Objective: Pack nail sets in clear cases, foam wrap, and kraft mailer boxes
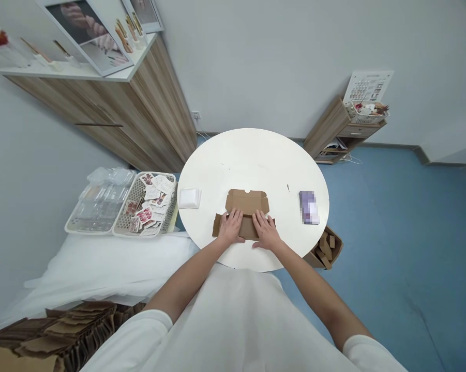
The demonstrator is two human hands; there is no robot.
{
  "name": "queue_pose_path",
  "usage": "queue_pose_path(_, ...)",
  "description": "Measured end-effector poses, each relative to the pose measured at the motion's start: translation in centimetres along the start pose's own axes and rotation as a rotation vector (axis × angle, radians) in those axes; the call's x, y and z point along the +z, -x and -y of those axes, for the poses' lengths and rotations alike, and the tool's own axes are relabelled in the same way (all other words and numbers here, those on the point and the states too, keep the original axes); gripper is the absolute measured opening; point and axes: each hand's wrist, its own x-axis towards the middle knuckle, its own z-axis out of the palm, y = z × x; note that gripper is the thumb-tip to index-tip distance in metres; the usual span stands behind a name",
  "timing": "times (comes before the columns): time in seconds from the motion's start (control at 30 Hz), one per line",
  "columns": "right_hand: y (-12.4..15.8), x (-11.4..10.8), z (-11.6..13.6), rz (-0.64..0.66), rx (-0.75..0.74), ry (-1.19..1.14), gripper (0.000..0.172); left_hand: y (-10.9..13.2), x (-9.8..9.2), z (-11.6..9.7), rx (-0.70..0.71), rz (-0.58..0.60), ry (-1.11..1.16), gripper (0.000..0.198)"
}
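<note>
On the white round table lies a brown cardboard box, partly folded, its flap with rounded tabs and a small notch spread out on the far side. My left hand rests on the left part of the near panel, fingers stretched out and pointing away from me. Over the right part lies my right hand, its fingers also extended and its thumb out to the side. Both palms press down beside the fold line. Side flaps stick out past each hand, and some of the near panel is hidden beneath the fingers.
A white stack of flat packets sits at the table's left, a purple packet at its right. Left of the table are baskets with cards and clear plastic cases. A carton of folded boxes stands on the floor at right.
</note>
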Motion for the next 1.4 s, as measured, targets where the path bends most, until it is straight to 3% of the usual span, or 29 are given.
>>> queue_pose_path(0.13,-0.7,1.1,0.0,0.022,0.068,0.034,0.116,1.0,-0.2,0.3,-0.055,-0.033,0.028,0.112)
queue_pose_path(0.33,-1.2,1.7,-0.8,0.030,0.055,-0.014,0.118,6.4,1.7,4.6,-0.549,-0.138,0.280,0.114)
queue_pose_path(0.47,-1.7,1.8,-0.9,0.023,0.046,-0.020,0.116,8.5,3.3,6.8,-0.513,-0.141,0.470,0.087)
queue_pose_path(0.73,-2.8,1.2,-0.9,0.023,0.051,-0.022,0.112,5.7,2.9,6.2,-0.507,-0.169,0.747,0.052)
queue_pose_path(0.93,-2.7,1.4,-0.6,0.029,0.055,-0.027,0.109,5.2,2.1,5.4,-0.530,-0.223,0.791,0.033)
queue_pose_path(1.23,-2.7,1.5,-0.3,0.034,0.066,-0.039,0.112,5.6,1.2,4.7,-0.602,-0.297,0.894,0.026)
queue_pose_path(1.4,-2.7,1.5,0.1,0.059,0.101,-0.012,0.115,5.2,1.3,4.6,-0.671,-0.393,0.999,0.021)
